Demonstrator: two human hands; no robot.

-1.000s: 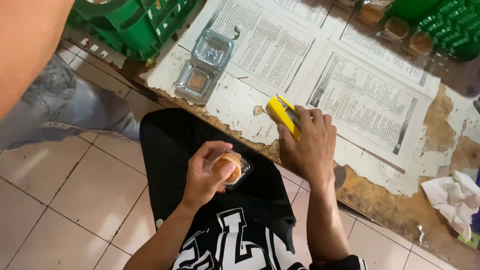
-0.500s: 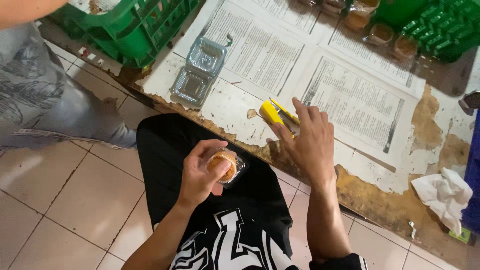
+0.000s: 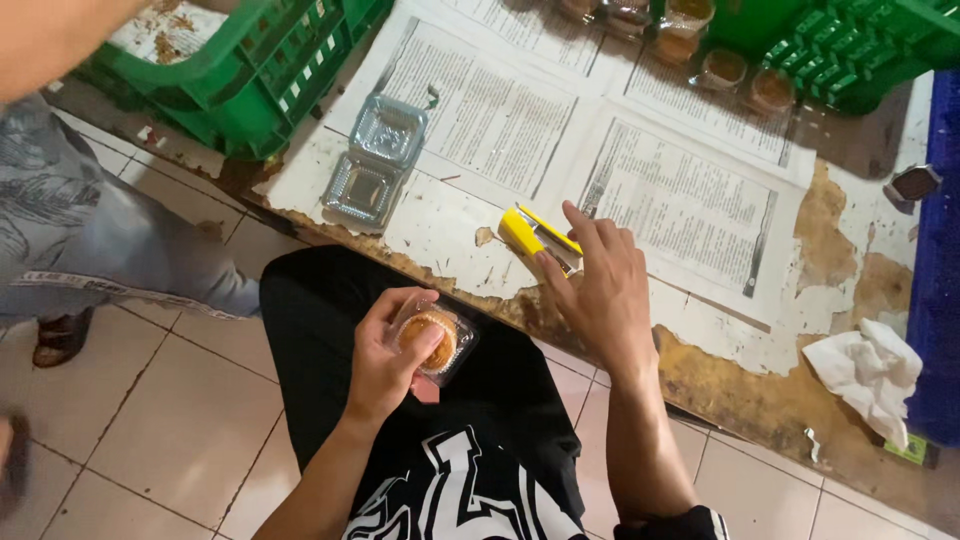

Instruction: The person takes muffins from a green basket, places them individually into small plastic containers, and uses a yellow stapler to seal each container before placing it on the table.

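Note:
My left hand [image 3: 385,365] is shut on a small clear plastic container [image 3: 438,342] with a round golden-brown pastry inside, held over my lap with the thumb pressing on its lid. My right hand [image 3: 600,295] hovers at the table's front edge with its fingers spread. Under its thumb and forefinger a yellow stapler [image 3: 525,232] lies on the newspaper-covered table [image 3: 480,110]; the thumb touches the stapler's near end.
An empty open clear clamshell [image 3: 372,160] lies left of the stapler. Green crates stand at the back left [image 3: 270,70] and back right [image 3: 850,40], with several filled small containers [image 3: 725,68] between. A crumpled tissue [image 3: 870,370] and a blue crate [image 3: 935,250] are right. Another person's leg [image 3: 100,250] stands left.
My right hand held the stapler raised above the table edge; it has lowered it onto the newspaper and the fingers have spread. The left hand keeps the container in place.

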